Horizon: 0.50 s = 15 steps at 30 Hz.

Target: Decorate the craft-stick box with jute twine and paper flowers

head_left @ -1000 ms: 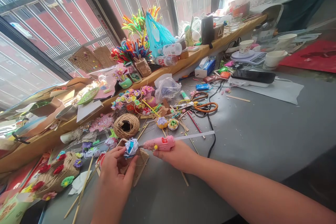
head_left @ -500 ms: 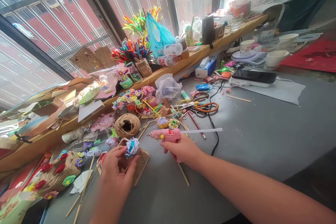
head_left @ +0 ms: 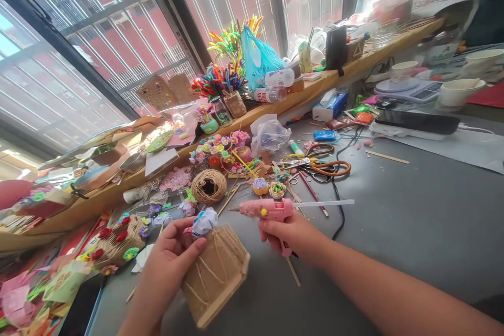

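Observation:
My left hand point(head_left: 175, 252) is closed on the rim of a small brown cardboard box point(head_left: 218, 268), thumb on its outer face and fingers partly hidden behind. The box is tilted, and a cream-coloured string pattern runs over its near side. A crumpled white-and-blue paper flower point(head_left: 205, 221) sits at the rim against my fingers. In my right hand point(head_left: 289, 233) is a pink glue gun point(head_left: 270, 210), a clear glue stick point(head_left: 326, 203) poking out of its back. Its nozzle points left, a short gap from the paper flower.
Behind the hands lie a twine roll point(head_left: 209, 186), two paper flowers, scissors point(head_left: 326, 167) and a red pencil point(head_left: 314, 194). A twine-wrapped piece with flowers point(head_left: 118, 239) stands left. A phone point(head_left: 417, 122) and a kitchen scale point(head_left: 413, 89) are at right. A black cord point(head_left: 340, 215) crosses the table.
The cardboard box has been tipped so its string-patterned side shows, with the paper flower still at its rim. My view has shifted left; the glue gun remains in my right hand.

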Each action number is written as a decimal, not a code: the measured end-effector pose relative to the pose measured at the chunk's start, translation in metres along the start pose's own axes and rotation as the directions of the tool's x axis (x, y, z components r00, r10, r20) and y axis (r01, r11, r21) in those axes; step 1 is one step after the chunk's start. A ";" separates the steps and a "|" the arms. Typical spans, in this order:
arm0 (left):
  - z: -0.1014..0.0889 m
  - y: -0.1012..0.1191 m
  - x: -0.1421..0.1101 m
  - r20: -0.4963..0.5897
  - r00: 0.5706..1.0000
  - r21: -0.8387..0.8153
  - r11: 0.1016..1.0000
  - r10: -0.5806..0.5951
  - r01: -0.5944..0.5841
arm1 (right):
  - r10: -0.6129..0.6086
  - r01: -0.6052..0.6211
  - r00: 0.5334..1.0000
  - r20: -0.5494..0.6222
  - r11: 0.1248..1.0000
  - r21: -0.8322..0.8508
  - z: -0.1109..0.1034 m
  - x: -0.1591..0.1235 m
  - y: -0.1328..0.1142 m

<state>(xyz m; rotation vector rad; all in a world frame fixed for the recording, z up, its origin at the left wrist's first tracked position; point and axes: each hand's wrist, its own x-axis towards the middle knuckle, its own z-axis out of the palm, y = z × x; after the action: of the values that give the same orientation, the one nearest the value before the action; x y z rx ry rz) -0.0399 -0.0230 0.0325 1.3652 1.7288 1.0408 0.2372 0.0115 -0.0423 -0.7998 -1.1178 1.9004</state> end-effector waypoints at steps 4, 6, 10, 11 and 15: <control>0.006 -0.010 -0.007 0.071 0.997 -0.029 0.999 0.037 -0.035 | 0.074 -0.066 0.993 0.089 0.994 -0.093 0.001 -0.003 0.003; 0.007 -0.012 -0.009 0.088 0.994 -0.019 0.998 0.065 -0.063 | 0.097 -0.083 0.991 0.096 0.986 -0.142 0.001 -0.004 0.002; 0.004 -0.011 -0.012 0.100 0.991 0.013 0.996 0.088 -0.090 | 0.104 -0.090 0.991 0.086 0.984 -0.154 0.001 -0.005 -0.001; 0.002 -0.012 -0.012 0.090 0.990 0.019 0.994 0.105 -0.107 | 0.103 -0.091 0.992 0.078 0.986 -0.142 0.001 -0.005 -0.002; 0.000 -0.014 -0.014 -0.034 0.972 0.050 0.972 0.230 -0.229 | 0.090 -0.082 0.993 0.071 0.991 -0.106 0.000 -0.004 0.001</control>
<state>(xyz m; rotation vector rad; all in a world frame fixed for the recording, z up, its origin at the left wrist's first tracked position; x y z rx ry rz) -0.0427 -0.0380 0.0207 1.6131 1.6597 1.1666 0.2391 0.0082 -0.0428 -0.8514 -1.2545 1.9716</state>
